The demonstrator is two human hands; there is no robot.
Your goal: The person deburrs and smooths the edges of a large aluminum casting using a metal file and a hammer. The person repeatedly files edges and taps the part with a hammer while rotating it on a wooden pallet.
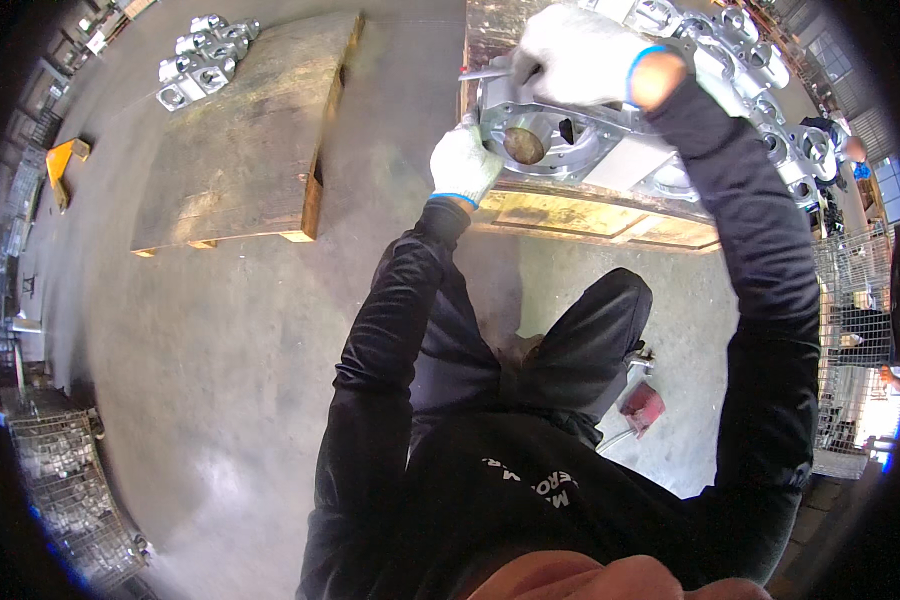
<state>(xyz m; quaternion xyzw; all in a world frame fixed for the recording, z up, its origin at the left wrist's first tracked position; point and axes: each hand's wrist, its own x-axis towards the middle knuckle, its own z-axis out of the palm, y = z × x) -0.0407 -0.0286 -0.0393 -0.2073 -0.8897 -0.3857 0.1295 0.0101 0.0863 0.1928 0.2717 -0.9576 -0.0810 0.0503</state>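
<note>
The right hand (582, 55), in a white knitted glove with a blue cuff, is closed around a slim grey rod-like tool (484, 73) that juts out to the left; motion blur hides its exact kind. In this head view the gloved left hand (467, 163) grips the near left corner of a silver cast-metal housing (582, 148), steadying distance from its round bore. The housing lies on a wooden crate (570, 212), at its near edge, just under the right hand. More silver castings (760, 60) crowd the crate's right side. Well apart to the left, a wooden pallet (250, 150) bears a smaller casting cluster (205, 62).
</note>
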